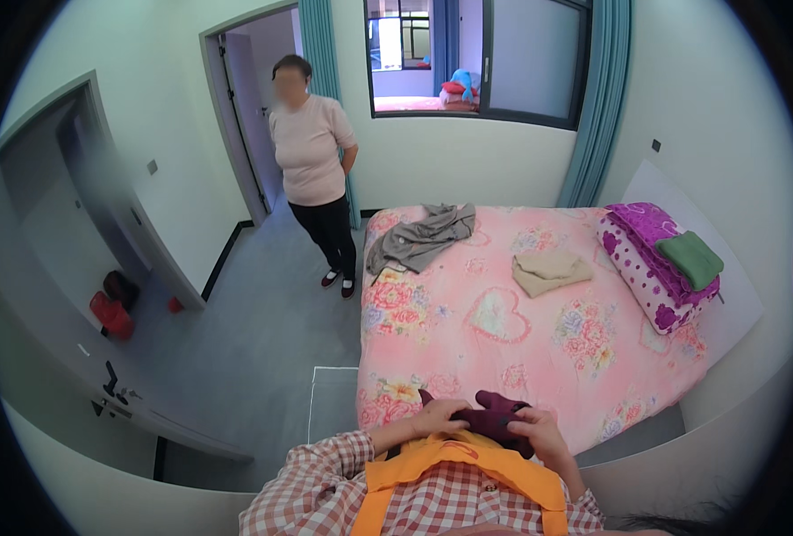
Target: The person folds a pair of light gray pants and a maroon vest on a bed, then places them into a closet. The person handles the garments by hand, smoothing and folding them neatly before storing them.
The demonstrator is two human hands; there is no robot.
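Note:
A dark maroon garment (493,422) is bunched up between my two hands, close to my body over the near edge of the bed. My left hand (442,417) grips its left side, and my right hand (537,430) pinches its right side. The lower part of the garment is hidden behind my orange apron (463,452). Beyond it, a crumpled grey garment (426,238) lies at the far left corner of the bed. A folded beige cloth (549,271) rests right of the bed's middle. At the bed's right end a green folded cloth (691,260) lies on purple patterned bedding (637,268).
A person (313,151) in a pink top stands left of the bed, beside a doorway. The bed (437,355) has a pink floral sheet. A red bucket (112,315) stands beyond the left doorway. A door (169,429) is at the lower left.

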